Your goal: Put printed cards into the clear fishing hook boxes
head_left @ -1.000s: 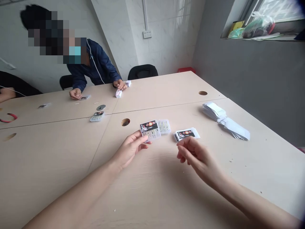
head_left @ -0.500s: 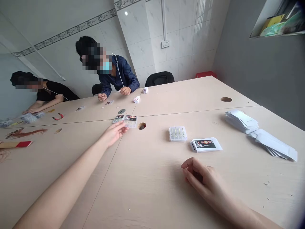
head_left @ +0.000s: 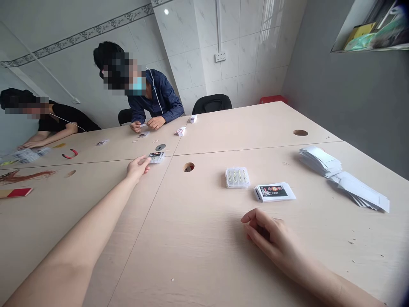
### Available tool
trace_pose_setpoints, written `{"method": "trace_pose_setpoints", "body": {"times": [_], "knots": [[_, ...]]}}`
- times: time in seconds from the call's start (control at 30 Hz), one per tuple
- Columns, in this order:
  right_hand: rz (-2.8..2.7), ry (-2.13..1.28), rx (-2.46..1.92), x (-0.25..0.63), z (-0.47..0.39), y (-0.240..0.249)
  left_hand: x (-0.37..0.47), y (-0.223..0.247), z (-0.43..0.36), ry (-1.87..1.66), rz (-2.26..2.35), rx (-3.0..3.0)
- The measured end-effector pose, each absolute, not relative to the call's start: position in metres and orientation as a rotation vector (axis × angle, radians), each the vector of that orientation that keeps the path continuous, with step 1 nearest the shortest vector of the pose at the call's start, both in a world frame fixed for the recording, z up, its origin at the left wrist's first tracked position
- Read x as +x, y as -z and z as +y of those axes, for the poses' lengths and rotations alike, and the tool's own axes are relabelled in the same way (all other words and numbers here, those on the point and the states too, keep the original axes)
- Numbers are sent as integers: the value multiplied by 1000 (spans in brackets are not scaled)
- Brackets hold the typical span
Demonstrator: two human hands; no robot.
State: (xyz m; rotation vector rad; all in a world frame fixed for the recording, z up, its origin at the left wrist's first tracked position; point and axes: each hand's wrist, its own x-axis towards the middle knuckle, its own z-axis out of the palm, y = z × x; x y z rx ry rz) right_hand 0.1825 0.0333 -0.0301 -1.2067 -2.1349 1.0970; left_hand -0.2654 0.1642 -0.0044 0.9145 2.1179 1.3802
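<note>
My left hand (head_left: 138, 169) is stretched far across the table, its fingers pinching the edge of a small clear plastic box (head_left: 157, 158) with a dark printed card at its top. That box sits at or just above another one; their overlap hides how they touch. My right hand (head_left: 268, 234) rests on the tabletop, fingers loosely curled and thumb near the index tip, with nothing visible in it. Beyond it stand a clear box of metal clips or hooks (head_left: 237, 177) and a stack of printed cards (head_left: 275, 192).
White card piles (head_left: 320, 161) lie at the right. A cable hole (head_left: 188, 167) and a grey disc (head_left: 160, 147) are near my left hand. Two people sit across the table, one in a navy shirt (head_left: 169, 96). Red-handled pliers (head_left: 70, 154) lie at the left.
My left hand has moved a little to the left and lowered the box onto or beside the other one. My right hand stays in place. The view has shifted slightly.
</note>
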Motion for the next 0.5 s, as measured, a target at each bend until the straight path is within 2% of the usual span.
{"method": "trace_pose_setpoints", "body": {"times": [0.2, 0.5], "knots": [[-2129, -1118, -1164, 184, 34, 31, -261, 14, 161, -1453, 2284, 978], [-2095, -1072, -1175, 186, 33, 21, -225, 4, 151, -1470, 2360, 1320]]}}
